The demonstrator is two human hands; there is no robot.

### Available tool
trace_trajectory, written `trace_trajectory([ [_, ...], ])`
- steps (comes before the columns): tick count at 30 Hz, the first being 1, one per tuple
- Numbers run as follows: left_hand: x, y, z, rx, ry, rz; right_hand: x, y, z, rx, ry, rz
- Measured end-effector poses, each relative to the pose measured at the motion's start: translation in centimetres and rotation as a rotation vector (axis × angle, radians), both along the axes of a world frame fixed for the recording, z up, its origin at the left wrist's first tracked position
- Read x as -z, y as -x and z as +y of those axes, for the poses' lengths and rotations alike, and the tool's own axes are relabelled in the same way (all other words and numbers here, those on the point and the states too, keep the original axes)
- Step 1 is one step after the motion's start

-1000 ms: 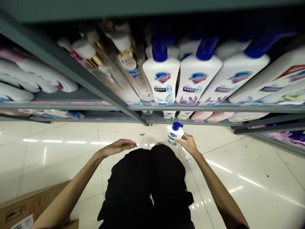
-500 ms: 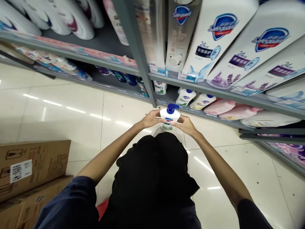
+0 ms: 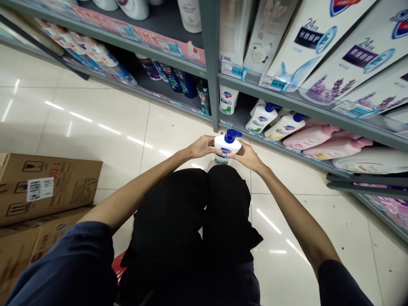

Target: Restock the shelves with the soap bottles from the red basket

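A white pump bottle (image 3: 227, 145) with a blue pump head stands upright between my hands, just beyond my knees. My left hand (image 3: 203, 147) grips its left side, with the thumb across the front. On the right side, the fingers and thumb of my right hand (image 3: 247, 155) are closed around the same bottle. The base of the bottle is partly hidden behind my knees. Similar white bottles with blue pumps (image 3: 262, 118) lean on the low shelf behind it.
A grey shelf unit (image 3: 212, 63) runs across the front, with large white bottles (image 3: 306, 42) above and pink bottles (image 3: 310, 137) below. Cardboard boxes (image 3: 72, 182) are stacked at the left. Part of a red basket (image 3: 117, 267) shows beside my left leg.
The view has shifted, so more of the lower shelf and the red basket shows. Both hands still hold the bottle, which sits about as before.
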State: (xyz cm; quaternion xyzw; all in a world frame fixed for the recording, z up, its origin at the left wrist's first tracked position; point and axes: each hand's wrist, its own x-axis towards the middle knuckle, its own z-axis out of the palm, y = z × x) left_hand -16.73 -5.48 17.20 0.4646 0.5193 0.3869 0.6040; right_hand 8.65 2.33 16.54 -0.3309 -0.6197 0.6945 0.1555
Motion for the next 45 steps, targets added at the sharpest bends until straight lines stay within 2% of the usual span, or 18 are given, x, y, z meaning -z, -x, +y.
trace_trajectory([
  [4, 0.3, 0.2, 0.5, 0.073, -0.015, 0.03, -0.7, -0.3, -0.3, -0.005, -0.029, -0.082],
  [8, 1.2, -0.1, 2.3, 0.095, -0.034, 0.015, -0.5, -0.7, 0.5, 0.073, -0.023, -0.122],
  [10, 2.3, -0.3, 3.3, 0.088, -0.055, -0.02, 0.4, -0.8, 1.1, 0.118, -0.025, -0.103],
  [14, 4.9, -0.6, 5.1, 0.079, -0.082, -0.04, 3.5, -0.8, 2.6, 0.219, -0.078, -0.039],
  [17, 6.2, -0.5, 6.4, 0.072, -0.099, -0.046, 5.1, -0.4, 3.8, 0.237, -0.118, -0.024],
  [21, 6.4, 0.0, 8.6, 0.03, -0.183, -0.039, 4.9, 0.5, 5.7, 0.248, -0.237, 0.024],
  [26, 5.9, 0.8, 11.5, -0.083, -0.357, 0.139, 3.9, 1.5, 8.6, 0.235, -0.453, 0.037],
  [30, 6.0, 1.2, 13.6, -0.072, -0.411, 0.186, 3.8, 1.8, 10.6, 0.228, -0.524, 0.077],
  [33, 6.7, 1.7, 15.2, -0.052, -0.448, 0.203, 4.0, 2.2, 11.7, 0.241, -0.553, 0.084],
  [36, 7.9, 2.3, 16.7, -0.075, -0.471, 0.226, 4.8, 3.2, 13.0, 0.245, -0.593, 0.083],
  [40, 9.3, 2.6, 17.9, -0.183, -0.448, 0.222, 6.5, 4.8, 15.0, 0.268, -0.656, 0.031],
  [45, 9.7, 1.6, 18.2, -0.259, -0.338, 0.206, 9.4, 5.9, 16.8, 0.28, -0.676, -0.038],
])
